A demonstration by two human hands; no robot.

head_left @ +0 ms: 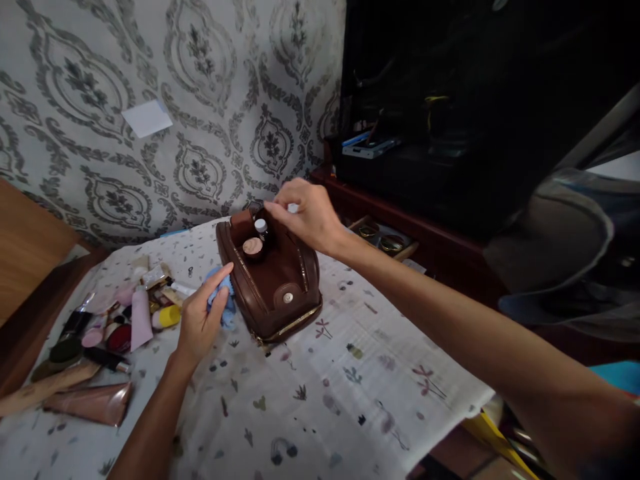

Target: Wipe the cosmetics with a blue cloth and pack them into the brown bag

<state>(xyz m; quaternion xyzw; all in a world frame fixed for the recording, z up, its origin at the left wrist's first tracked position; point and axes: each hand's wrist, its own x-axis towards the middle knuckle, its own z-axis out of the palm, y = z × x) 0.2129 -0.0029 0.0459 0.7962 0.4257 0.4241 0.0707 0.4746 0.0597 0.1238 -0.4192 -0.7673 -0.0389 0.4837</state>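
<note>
A brown leather toiletry bag lies open on a patterned white cloth. Inside its far end stand a small dark bottle with a white cap and a round pinkish compact. My right hand reaches over the bag's far end, fingers pinched together right beside the bottle's cap. My left hand rests at the bag's left side, closed on a crumpled blue cloth.
A heap of cosmetics lies on the left: pink tubes, a yellow-capped item, dark pencils, a rose-gold pouch. A wooden drawer with bangles stands open behind the bag. Dark shelving rises at the right, and patterned wallpaper lies behind.
</note>
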